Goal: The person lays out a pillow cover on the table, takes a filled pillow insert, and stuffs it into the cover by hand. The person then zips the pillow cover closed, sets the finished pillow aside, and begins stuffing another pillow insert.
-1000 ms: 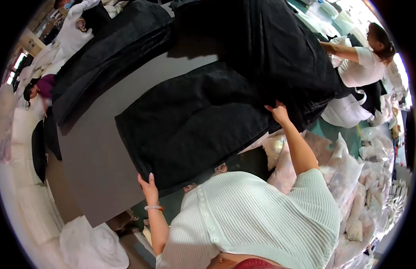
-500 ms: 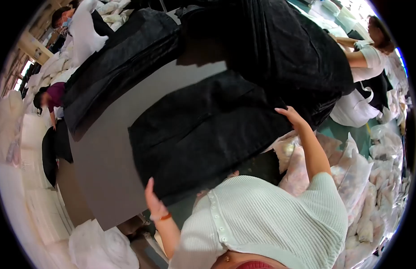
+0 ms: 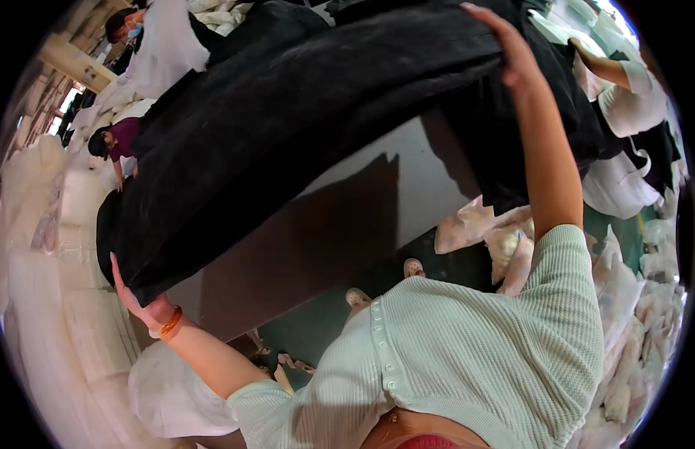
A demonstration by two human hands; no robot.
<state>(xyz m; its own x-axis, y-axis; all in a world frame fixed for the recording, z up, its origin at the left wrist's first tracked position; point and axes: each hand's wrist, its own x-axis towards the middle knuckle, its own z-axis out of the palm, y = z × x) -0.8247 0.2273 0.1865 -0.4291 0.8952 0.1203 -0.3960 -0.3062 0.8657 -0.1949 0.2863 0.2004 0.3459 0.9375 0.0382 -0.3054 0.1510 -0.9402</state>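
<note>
A large piece of black cloth (image 3: 302, 112) hangs raised over the grey table (image 3: 362, 213), stretched between my hands. My left hand (image 3: 141, 298) grips its near left corner, with the thumb side up along the edge. My right hand (image 3: 512, 56) holds the opposite end at the upper right, arm stretched out. The fingers under the cloth are partly hidden on both sides. The cloth's shadow falls on the table below it. Behind my right hand hangs a stack of black cloth (image 3: 564, 120) over the table's right end.
A person in a purple top (image 3: 125, 138) bends at the far left, and another in white (image 3: 164, 49) stands at the back. A third person's arm (image 3: 605, 67) reaches in at right. Filled plastic bags (image 3: 504, 239) lie on the floor; white bundles (image 3: 93, 299) line the left.
The black cloth was lying on the near part of the table. Now it is lifted and carried away from me to the upper left. Both hands moved outward; my left closed on the corner.
</note>
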